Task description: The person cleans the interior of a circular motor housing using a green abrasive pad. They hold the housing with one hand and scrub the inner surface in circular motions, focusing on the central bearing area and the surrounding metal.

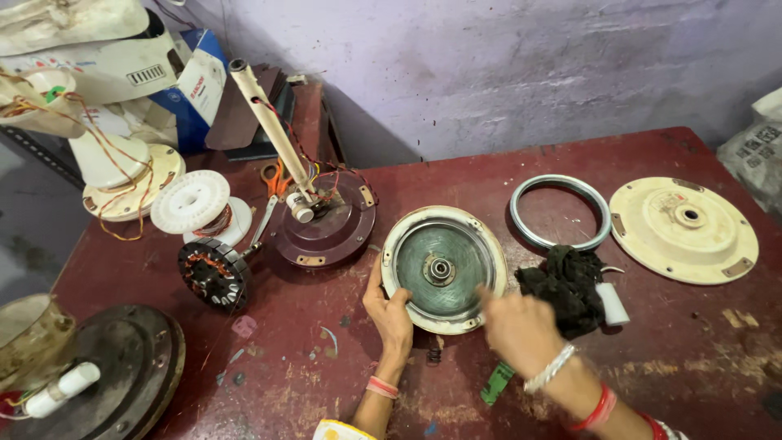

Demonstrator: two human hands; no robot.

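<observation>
A round cream fan motor cover (445, 269) with a greenish inside and a central bearing lies open side up on the dark red table (505, 175). My left hand (389, 312) grips its near left rim. My right hand (517, 323) hovers at its right edge, blurred, fingers loosely curled; I cannot tell if it holds anything. A black rag (564, 285) lies just right of that hand, with a small white tube (612, 303) beside it.
A metal ring (560, 212) and a cream round cover plate (683, 230) lie at the right. A brown motor base with a cream rod (322, 220), a wound stator (213, 273), a white spool (192, 204) and more fan parts crowd the left. A green strip (497, 383) lies near my wrist.
</observation>
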